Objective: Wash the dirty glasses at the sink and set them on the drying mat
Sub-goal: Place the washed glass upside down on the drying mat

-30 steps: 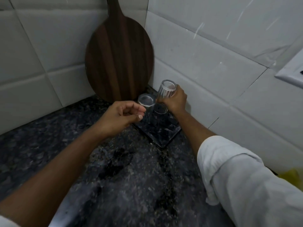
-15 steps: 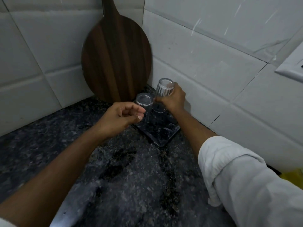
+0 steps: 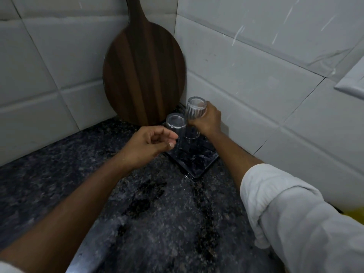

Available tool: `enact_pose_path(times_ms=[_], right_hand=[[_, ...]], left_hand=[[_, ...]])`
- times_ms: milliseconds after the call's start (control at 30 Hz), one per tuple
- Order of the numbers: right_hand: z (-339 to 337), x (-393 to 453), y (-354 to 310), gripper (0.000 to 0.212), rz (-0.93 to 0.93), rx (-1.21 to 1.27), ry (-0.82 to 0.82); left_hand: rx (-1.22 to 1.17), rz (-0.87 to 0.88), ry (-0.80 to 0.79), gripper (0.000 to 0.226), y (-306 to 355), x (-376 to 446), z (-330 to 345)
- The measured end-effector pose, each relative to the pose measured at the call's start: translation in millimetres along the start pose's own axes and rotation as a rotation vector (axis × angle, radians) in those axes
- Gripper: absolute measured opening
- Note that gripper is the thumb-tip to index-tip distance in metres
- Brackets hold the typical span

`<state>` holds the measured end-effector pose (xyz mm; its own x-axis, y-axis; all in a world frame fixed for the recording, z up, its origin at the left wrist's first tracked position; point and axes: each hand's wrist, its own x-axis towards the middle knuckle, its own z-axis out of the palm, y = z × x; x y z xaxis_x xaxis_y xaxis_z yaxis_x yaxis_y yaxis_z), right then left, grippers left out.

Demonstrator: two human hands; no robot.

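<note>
R hand grips ribbed glass upside-down over drying mat, L hand loosely curled, empty, beside smooth glass.

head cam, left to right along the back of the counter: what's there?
Left hand → smooth glass, upside down → ribbed glass, upside down → right hand gripping the ribbed glass. The cutting board stands behind and overlaps, so it's omitted.

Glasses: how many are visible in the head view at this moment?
2. A clear smooth glass stands upside down on the dark mat, by the left hand. A clear ribbed glass is in the right hand, above the mat. None appear hidden.
</note>
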<state>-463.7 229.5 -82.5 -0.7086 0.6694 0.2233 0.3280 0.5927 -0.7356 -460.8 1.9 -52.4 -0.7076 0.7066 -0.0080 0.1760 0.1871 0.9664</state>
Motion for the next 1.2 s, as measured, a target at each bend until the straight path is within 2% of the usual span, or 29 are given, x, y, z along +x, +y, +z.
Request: enact_pose_path(times_ms=[233,367,433,567,700,1000,1100,1200], right_hand=[[2,-9,6,0.072,0.001,0.015,-0.046],[-15,-17,5,0.080,0.126,0.066,-0.136],[-34,-33,3,0.067,0.218,0.181,-0.102],[-91,-88,-1,0.025,0.290,0.403,-0.103],[-168,-156,-10,0.014,0.270,0.436,-0.130],[-339,-319,22,0.014,0.198,0.348,-0.013],[-367,-367,60,0.014,0.274,0.280,0.061],[-369,-397,105,0.025,0.409,0.200,0.213]], left_hand=[[0.020,-0.009,0.001,0.020,1,1,0],[0.025,-0.012,-0.005,0.021,9,-3,14],[0.028,-0.008,-0.015,0.021,16,-7,24],[0.039,0.019,-0.041,0.022,43,-19,57],[0.029,0.052,-0.073,0.022,85,-51,101],[0.082,0.151,-0.229,0.023,146,-159,213],[0.089,0.141,-0.273,0.014,144,-187,238],[0.055,0.124,-0.296,0.015,139,-198,257]])
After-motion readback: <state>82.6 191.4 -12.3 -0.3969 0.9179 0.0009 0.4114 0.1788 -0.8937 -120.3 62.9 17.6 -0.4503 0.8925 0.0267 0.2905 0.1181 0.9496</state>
